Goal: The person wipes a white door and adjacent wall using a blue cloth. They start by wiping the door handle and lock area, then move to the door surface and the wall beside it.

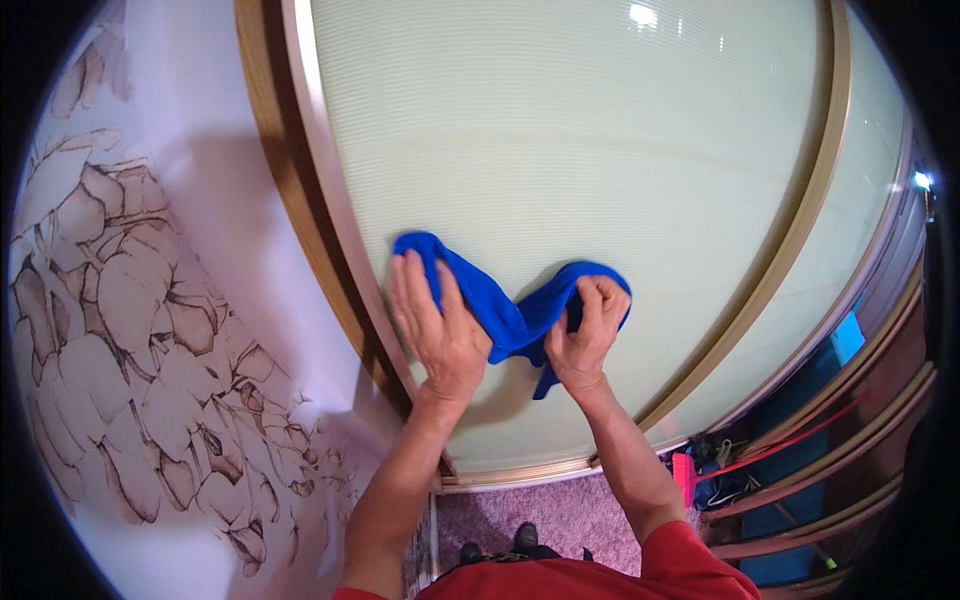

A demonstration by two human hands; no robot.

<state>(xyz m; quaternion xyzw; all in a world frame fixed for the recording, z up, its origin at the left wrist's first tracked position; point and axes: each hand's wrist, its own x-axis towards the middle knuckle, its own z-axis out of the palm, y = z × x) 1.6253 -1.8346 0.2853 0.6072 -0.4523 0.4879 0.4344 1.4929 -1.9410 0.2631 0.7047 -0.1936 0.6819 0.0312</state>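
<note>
A blue cloth [499,319] hangs bunched between my two hands, against a pale, finely ribbed sliding door panel [600,187]. My left hand [442,330] presses one end of the cloth near the panel's left frame, its fingers stretched upward. On the right, my right hand [589,330] grips the other end with bent fingers, and the cloth loops over and around them. A short tail of cloth dangles beside my right wrist.
To the left is a wall with a flower pattern [135,300], beside a wooden door frame [300,195]. A pink broom head [683,480], shoes and curved wooden shelf edges [810,480] are at lower right. Pinkish carpet [585,517] lies below.
</note>
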